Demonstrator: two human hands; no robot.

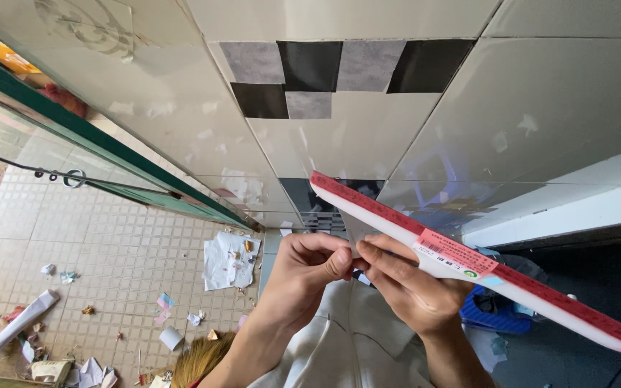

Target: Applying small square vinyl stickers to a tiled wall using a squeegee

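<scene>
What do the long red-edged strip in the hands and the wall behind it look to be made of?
The strip: probably plastic or foam board, with a smooth matte white face, a red edge band and a stuck-on paper label; it stays straight though held only near one end by the left hand and right hand. The wall: glazed ceramic tile, glossy, with reflections and grout lines.

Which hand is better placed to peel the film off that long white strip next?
Probably the left hand: its fingertips pinch at the strip's edge, apparently on a thin film. The right hand wraps under the strip, supporting it.
</scene>
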